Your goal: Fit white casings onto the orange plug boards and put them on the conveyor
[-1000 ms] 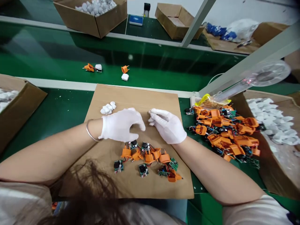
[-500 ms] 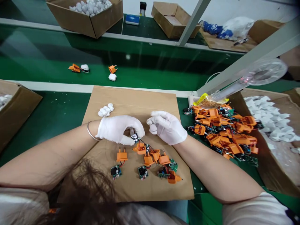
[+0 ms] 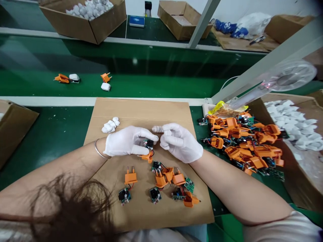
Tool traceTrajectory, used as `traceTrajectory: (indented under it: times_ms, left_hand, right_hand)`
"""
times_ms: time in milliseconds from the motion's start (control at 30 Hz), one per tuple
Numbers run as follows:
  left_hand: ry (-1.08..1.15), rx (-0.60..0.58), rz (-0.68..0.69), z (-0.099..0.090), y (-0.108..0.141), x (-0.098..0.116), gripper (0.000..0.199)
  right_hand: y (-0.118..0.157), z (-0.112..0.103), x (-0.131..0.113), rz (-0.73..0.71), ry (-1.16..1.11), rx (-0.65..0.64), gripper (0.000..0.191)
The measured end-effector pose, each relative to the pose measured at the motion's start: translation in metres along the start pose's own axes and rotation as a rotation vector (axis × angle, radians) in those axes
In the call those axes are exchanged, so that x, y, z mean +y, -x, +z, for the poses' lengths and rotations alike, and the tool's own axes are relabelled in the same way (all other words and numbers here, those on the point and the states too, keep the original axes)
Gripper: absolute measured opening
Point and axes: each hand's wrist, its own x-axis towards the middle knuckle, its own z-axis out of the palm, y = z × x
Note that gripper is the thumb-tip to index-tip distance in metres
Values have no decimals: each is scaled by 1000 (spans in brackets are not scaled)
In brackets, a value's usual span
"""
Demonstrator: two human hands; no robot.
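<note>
My left hand, in a white glove, pinches a small circuit board between thumb and fingers. An orange plug housing hangs below it on short wires. Close by on the right is my right hand, also gloved, its fingers curled together; anything inside them is hidden. Below both hands, several orange plugs wired to circuit boards lie on a cardboard sheet. Small white wrapped pieces sit near the sheet's left edge.
A heap of orange plugs with boards lies at right, beside a cardboard box of white pieces. A clear fan-like object stands above. On the green belt are two orange plugs with white-covered boards. Boxes stand on the shelf.
My left hand has lifted the board and its orange plug away from the group, turning the board. My right index finger has stretched toward it. The plugs on the belt have shifted left.
</note>
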Motion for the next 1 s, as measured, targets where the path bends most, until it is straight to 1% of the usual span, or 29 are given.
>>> traceTrajectory:
  times_ms: [100,167,267,333,433,500,567,633,700,767,833,933,1000]
  left_hand:
    - [150,2,-4,2,0,2,30]
    - [199,25,6,4,0,3,26]
    - [205,52,3,6,-1,3,25]
    - [209,64,-22,7,0,3,26]
    - [264,78,-70,8,0,0,32]
    - [255,77,-85,8,0,-1,38]
    - [228,88,-80,9,-1,-2,42]
    - [226,111,-69,10,-2,-2,41]
    - [241,123,-66,11,-2,-2,39]
    - [268,136,-62,14,-1,-2,41]
    - [293,176,-43,16,-1,-3,42]
    - [280,251,-2,19,0,-5,36]
    - [246,304,30,21,-1,-7,34]
  right_hand:
    - [-2,-2,1,23,11,-44,38]
    - [-2,-3,2,34,31,-46,39]
    - [0,-3,2,0,106,11,38]
    - [2,-3,2,-9,153,42,35]
    - [2,-2,2,-5,133,79,37]
    - [1,-1,2,-23,91,98,40]
    - [-1,-1,3,-57,54,86,41]
    - [-2,0,3,-72,25,53,41]
    - [-2,0,3,-57,21,38,38]
    - [-1,-1,5,-47,54,49,38]
    - [0,-3,7,-70,121,79,38]
    - [1,-4,11,-114,225,146,37]
    - [3,-3,12,-144,246,175,38]
